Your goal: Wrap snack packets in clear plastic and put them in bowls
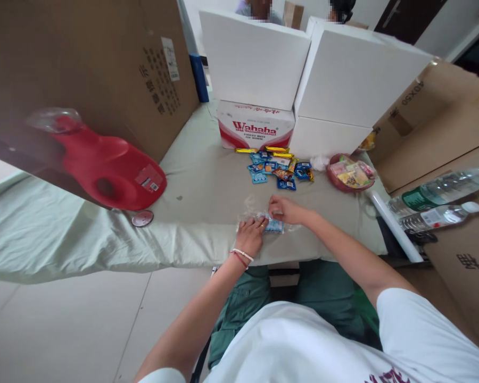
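A light blue packet (274,225) lies near the table's front edge, with crinkled clear plastic around it. My left hand (250,233) rests over the packet's left end and the plastic, fingers stretched forward and lying flat. Just above the packet's right part is my right hand (283,209), its fingers curled into a pinch. Whatever those fingertips hold, if anything, is too small to make out. Farther back, several small snack packets (270,167) in blue, yellow and brown wrappers lie in a loose pile.
A red jug (115,170) and a round lid (142,218) stand left. Behind the snacks is a Wahaha carton (256,127) below white boxes (255,58). To the right are a red basket (335,181) of packets, a white roll (397,229) and water bottles (439,189).
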Tool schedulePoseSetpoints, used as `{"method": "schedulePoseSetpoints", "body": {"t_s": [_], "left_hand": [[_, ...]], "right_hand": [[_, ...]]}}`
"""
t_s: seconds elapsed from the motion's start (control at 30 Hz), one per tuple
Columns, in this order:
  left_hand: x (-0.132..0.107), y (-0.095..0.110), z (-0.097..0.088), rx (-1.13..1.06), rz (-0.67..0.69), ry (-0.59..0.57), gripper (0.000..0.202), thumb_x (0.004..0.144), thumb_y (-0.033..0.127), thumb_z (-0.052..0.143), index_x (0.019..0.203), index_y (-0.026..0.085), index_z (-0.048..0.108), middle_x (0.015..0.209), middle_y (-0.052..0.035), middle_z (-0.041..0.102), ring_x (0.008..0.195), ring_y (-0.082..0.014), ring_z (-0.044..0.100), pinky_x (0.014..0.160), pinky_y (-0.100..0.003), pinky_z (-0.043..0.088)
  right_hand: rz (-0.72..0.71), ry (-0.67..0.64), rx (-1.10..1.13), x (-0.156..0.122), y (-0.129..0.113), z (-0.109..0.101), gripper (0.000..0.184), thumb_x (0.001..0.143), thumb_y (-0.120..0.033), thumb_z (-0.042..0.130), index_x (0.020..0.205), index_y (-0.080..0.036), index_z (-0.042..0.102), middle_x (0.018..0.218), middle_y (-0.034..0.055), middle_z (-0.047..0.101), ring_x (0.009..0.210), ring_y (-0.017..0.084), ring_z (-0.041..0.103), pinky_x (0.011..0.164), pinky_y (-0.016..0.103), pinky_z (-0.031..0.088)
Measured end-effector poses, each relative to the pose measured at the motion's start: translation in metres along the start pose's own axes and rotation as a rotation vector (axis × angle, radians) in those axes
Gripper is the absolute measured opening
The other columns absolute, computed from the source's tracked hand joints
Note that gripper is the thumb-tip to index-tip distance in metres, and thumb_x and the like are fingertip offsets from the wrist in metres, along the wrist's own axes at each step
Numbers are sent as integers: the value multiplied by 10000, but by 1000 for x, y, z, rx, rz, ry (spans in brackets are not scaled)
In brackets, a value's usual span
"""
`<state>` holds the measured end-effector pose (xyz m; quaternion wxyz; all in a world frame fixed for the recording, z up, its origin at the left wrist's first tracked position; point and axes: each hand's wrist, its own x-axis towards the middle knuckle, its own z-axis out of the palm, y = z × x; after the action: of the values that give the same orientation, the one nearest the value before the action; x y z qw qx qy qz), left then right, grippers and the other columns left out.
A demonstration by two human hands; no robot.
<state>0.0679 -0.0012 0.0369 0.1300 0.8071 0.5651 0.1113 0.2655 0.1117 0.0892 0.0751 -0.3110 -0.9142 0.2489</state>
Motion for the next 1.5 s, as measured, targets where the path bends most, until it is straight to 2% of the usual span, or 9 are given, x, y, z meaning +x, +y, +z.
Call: {"method": "schedulePoseSetpoints", "body": {"t_s": [0.13, 0.4, 0.57, 0.73, 0.9, 1.07, 1.17, 1.3, 1.5], "left_hand": [[-1, -2, 6, -39, -13, 15, 603, 942, 77, 448, 1470, 317, 613, 1528, -41, 626, 1185, -301, 601, 979, -496, 459], [4, -25, 21, -381, -77, 145, 632, 809, 22, 504, 1340, 283, 726, 1455, -23, 684, 1230, -243, 652, 1097, -442, 506], [13, -40, 17, -580, -319, 220, 460, 794, 51, 520, 1091, 246, 811, 1236, -27, 793, 1218, -207, 696, 1137, -371, 498], [27, -47, 10, -576, -509, 272, 332, 832, 124, 506, 986, 207, 788, 981, -50, 809, 944, -210, 742, 938, -341, 571], [52, -55, -7, -539, -640, 375, 393, 1004, 327, 384, 1152, 187, 720, 1184, -114, 751, 1112, -233, 678, 1019, -373, 514], [81, -53, -21, -528, -606, 253, 405, 998, 492, 475, 913, 214, 757, 1083, -120, 767, 1263, -304, 612, 1152, -438, 404], [87, -49, -21, -529, -569, 142, 373, 815, 488, 726, 1048, 198, 760, 1220, -143, 733, 1261, -321, 619, 1096, -410, 453], [70, -52, -20, -548, -513, 21, 604, 593, 195, 818, 1188, 174, 714, 1198, -135, 739, 1104, -282, 692, 974, -342, 511], [29, -53, -22, -621, -522, 29, 232, 667, 140, 676, 894, 178, 700, 802, -33, 714, 767, -201, 676, 754, -310, 539]], "right_hand": [[51, -57, -79, -32, -11, 29, 164, 997, -165, 537, 986, -183, 700, 1023, 81, 664, 822, 183, 581, 778, 289, 439], [171, 87, 154, -49, -4, 73, 493, 953, -78, 505, 1412, -226, 608, 1110, 82, 662, 921, 197, 613, 885, 326, 487], [172, 87, 148, -49, -10, 75, 560, 947, -64, 502, 1473, -236, 588, 1214, 114, 677, 1022, 217, 621, 949, 349, 489], [182, -40, 27, -46, -25, 65, 462, 1002, -112, 493, 1375, -298, 692, 1157, 89, 653, 968, 209, 608, 886, 316, 485], [201, -95, -111, -46, -37, 61, 523, 1010, -78, 460, 1433, -314, 655, 1129, 91, 627, 958, 212, 568, 907, 326, 475], [200, -106, -194, -45, -44, 63, 541, 1028, -78, 420, 1447, -330, 653, 1126, 105, 605, 1020, 240, 541, 955, 361, 462], [191, -103, -214, -45, -46, 62, 529, 1025, -91, 426, 1437, -321, 667, 1124, 111, 603, 1009, 241, 528, 939, 357, 465], [186, -90, -164, -46, -42, 64, 483, 1032, -109, 424, 1384, -280, 708, 1095, 102, 607, 980, 227, 520, 925, 347, 461], [193, -29, -52, -47, -31, 74, 448, 1014, -103, 458, 1302, -291, 745, 1086, 76, 606, 987, 212, 511, 941, 336, 462]]}}
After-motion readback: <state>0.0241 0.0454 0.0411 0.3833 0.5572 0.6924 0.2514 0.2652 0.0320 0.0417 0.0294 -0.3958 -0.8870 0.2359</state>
